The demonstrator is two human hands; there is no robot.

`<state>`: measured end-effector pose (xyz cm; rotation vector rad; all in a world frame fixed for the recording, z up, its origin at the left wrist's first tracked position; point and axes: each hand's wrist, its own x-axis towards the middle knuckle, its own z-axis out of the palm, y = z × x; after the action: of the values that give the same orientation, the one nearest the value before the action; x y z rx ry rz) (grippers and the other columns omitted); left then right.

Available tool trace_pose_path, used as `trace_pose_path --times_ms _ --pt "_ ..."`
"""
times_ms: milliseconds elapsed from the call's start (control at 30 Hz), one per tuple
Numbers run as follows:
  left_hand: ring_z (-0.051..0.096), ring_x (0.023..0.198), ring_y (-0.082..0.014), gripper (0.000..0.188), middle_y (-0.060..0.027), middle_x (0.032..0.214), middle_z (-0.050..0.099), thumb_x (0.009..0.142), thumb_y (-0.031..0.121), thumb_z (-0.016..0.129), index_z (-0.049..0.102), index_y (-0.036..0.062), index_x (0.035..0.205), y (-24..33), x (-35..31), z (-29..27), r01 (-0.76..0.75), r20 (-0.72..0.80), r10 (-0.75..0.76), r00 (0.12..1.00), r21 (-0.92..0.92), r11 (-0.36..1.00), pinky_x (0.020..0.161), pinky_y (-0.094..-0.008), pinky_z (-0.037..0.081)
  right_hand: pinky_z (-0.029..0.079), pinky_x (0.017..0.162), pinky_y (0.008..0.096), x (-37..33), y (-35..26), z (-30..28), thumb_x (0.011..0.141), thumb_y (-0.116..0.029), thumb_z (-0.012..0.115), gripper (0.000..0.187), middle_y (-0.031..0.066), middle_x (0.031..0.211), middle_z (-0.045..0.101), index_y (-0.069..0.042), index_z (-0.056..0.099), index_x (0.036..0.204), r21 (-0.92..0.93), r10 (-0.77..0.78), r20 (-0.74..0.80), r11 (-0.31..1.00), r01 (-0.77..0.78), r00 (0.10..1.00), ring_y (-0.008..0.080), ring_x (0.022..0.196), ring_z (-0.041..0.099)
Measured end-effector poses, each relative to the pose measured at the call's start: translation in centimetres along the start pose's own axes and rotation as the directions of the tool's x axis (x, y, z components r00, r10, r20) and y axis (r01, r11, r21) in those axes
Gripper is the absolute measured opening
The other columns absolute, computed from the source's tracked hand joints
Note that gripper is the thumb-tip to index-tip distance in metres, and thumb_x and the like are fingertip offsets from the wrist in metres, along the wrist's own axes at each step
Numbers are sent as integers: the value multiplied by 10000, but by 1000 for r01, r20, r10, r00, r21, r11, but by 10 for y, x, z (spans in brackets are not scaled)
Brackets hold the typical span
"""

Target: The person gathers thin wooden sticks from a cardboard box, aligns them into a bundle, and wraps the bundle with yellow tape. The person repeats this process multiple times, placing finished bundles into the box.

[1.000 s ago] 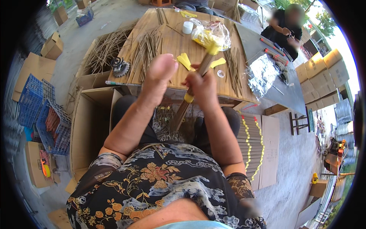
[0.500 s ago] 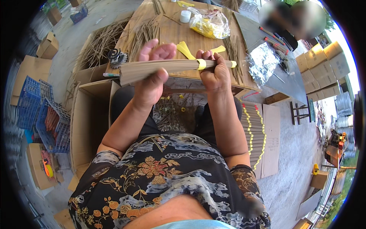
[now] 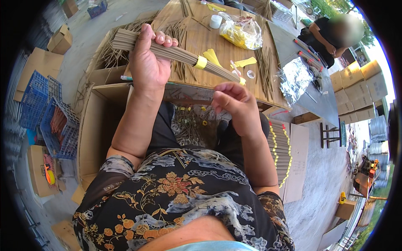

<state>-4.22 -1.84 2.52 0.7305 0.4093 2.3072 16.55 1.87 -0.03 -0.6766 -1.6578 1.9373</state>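
Observation:
My left hand (image 3: 150, 67) is wrapped round the thick end of a bundle of thin brown incense sticks (image 3: 182, 55), thumb on the near side. The bundle slants down to the right above the wooden table (image 3: 197, 31). A yellow paper band (image 3: 201, 62) circles it past its middle, and more yellow shows at its narrow end. My right hand (image 3: 236, 104) hovers just below that end, apart from it, with loosely bent fingers and nothing visible in them. Yellow paper strips (image 3: 245, 62) lie behind the bundle, near a small clear round piece (image 3: 251, 74).
Loose sticks (image 3: 264, 62) and a plastic bag with yellow paper (image 3: 240, 34) lie on the table. An open cardboard box (image 3: 102, 90) stands at my left. Banded bundles (image 3: 283, 150) lie in a row at my right. A co-worker (image 3: 320, 37) sits beyond the grey table (image 3: 289, 46).
My left hand has closed round the bundle and lifted its thick end up and left. The right hand has let go of the narrow end and dropped lower. The bundle has tilted.

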Motion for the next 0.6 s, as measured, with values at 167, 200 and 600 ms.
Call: trace_pose_path --times_ms 167,200,600 --pt "444 573 -131 246 -8 603 460 817 241 603 466 102 668 -6 -3 8 121 -11 -120 993 54 991 631 -309 411 449 742 391 27 3 3 658 -197 693 458 126 823 581 -18 491 1028 -977 -722 93 64 201 685 317 821 560" --pt "467 587 -140 236 -13 617 477 811 247 609 476 97 687 -6 -2 8 159 21 -159 987 35 987 644 -312 419 452 729 385 32 9 -1 666 -198 686 439 130 814 582 -15 495 1016 -972 -635 70 129 195 769 315 813 566" --pt "509 1010 -158 368 -83 1045 559 828 272 580 525 11 1082 -30 -26 -8 378 289 -490 823 366 851 863 -296 410 307 369 200 23 0 1 817 -219 610 196 -29 511 400 -77 492 750 186 158 175 964 -191 972 69 383 373"
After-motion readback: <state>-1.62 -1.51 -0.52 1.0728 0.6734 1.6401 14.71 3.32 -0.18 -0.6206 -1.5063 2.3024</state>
